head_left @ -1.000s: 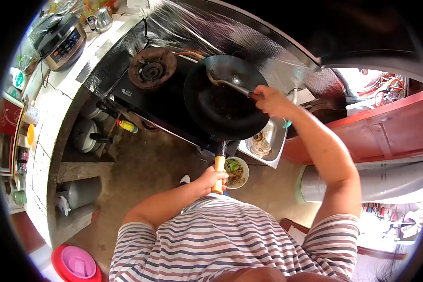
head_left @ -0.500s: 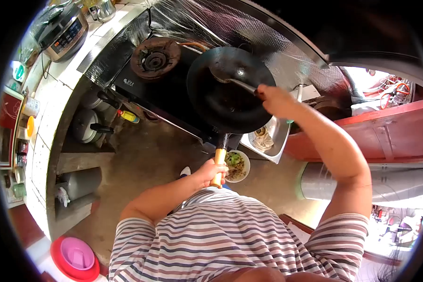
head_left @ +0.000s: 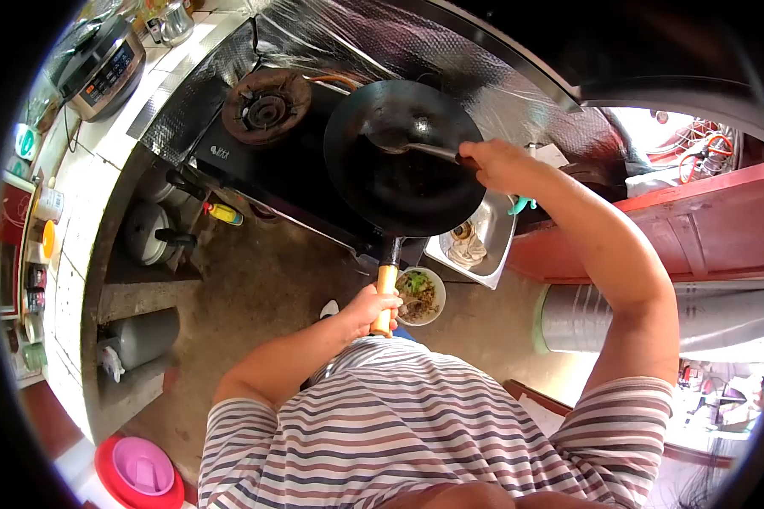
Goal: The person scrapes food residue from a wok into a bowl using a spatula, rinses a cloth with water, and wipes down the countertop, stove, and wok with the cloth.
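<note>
A dark round wok (head_left: 403, 195) sits over the right side of the black gas stove (head_left: 293, 174). My left hand (head_left: 370, 310) is wrapped around its wooden handle (head_left: 387, 278), close to my body. Above the wok's right rim, my right hand (head_left: 494, 165) grips a metal ladle (head_left: 433, 151) by its dark handle end. The ladle's rounded head lies inside the wok, near the upper middle. The wok's inside looks dark and shiny, with no distinct food visible. Below the wok, beside my left hand, is a white bowl (head_left: 435, 316) with green and brown food in it.
A bare burner (head_left: 266, 108) is at the stove's left. To the right stands a metal sink (head_left: 502, 233) with a pale cloth (head_left: 467, 250). A rice cooker (head_left: 102, 72) is on the tiled counter. Lidded pots (head_left: 147, 233) are on a shelf below, and a red cabinet (head_left: 645, 237) is on the right.
The ladle's head has shifted slightly within the wok, and my right hand has moved a little up relative to the wok. My left hand keeps its hold; the whole view has shifted slightly.
</note>
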A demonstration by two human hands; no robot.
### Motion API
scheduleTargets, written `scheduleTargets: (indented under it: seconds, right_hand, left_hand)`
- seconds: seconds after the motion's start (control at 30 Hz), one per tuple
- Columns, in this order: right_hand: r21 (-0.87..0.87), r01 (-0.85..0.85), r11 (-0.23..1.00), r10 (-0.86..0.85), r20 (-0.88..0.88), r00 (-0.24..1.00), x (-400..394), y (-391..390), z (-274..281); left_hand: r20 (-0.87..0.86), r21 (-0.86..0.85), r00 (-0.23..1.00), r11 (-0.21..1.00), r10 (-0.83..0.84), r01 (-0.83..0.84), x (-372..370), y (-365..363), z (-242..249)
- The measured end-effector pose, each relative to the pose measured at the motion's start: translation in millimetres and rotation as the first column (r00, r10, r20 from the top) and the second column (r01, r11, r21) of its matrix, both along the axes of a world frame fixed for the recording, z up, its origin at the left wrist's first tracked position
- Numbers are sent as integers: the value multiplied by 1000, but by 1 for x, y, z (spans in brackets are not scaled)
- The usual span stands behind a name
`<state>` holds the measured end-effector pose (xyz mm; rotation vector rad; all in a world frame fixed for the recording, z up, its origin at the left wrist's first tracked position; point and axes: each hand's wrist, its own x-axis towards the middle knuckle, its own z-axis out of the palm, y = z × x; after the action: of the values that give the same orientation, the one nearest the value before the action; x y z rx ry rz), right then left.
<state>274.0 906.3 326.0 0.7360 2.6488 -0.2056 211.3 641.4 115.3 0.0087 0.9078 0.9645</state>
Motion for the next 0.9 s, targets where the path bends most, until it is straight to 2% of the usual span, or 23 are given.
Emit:
scheduleTargets:
  seconds: [0.03,0.1,0.17,0.23,0.27,0.3,0.37,0.4,0.47,0.6,0.63,0.67,0.73,0.8,0.83,0.9]
  right_hand:
    - [2,1,1000,-1,-4,1000,1,6,5]
    - [-127,-22,992,29,53,998,7,18,29]
    - [-126,-19,992,34,115,993,12,11,58]
    - [-212,308,928,-191,439,878,13,-4,86]
    - [-188,403,896,-260,515,817,7,-16,90]
    - [-189,396,899,-252,516,818,3,-14,79]
    - [-187,33,982,7,210,978,8,-8,34]
    - [-187,31,982,8,206,979,4,1,15]
    - [-113,-55,992,45,-95,994,-5,20,-9]
    - [-179,-108,978,96,-76,992,4,27,26]
    - [-241,45,970,-17,116,993,5,12,54]
    - [-273,206,940,-116,311,943,6,0,76]
    - [-296,250,922,-135,360,923,8,-14,100]
    - [-304,348,887,-200,427,882,-1,-20,96]
    - [-308,350,885,-198,432,880,-4,-18,77]
    - [-356,289,889,-245,167,955,-10,-3,27]
  left_hand:
    - [-2,7,1000,1000,-3,3,-1,-1,1]
    - [1,9,1000,1000,4,-4,-2,0,-1]
    - [18,12,1000,1000,6,-6,0,-1,-2]
    - [-5,25,1000,1000,-7,7,-1,0,-2]
    - [-3,9,1000,1000,-11,11,-1,1,-4]
    - [-1,7,1000,1000,-3,3,0,2,-7]
    - [5,18,1000,1000,-3,3,2,0,-12]
    - [0,18,1000,1000,-3,3,1,0,-10]
    - [-1,-16,1000,1000,-13,13,-1,0,-4]
    - [-4,-3,1000,1000,-4,4,0,1,-7]
    - [0,-1,1000,1000,-5,5,1,0,-9]
    - [0,6,1000,1000,-5,5,1,0,-13]
    - [3,11,1000,1000,1,-1,2,0,-18]
    - [0,16,1000,1000,-4,4,3,0,-22]
    - [4,10,1000,1000,-6,6,3,-1,-19]
    - [-22,3,1000,1000,-20,20,1,1,-10]
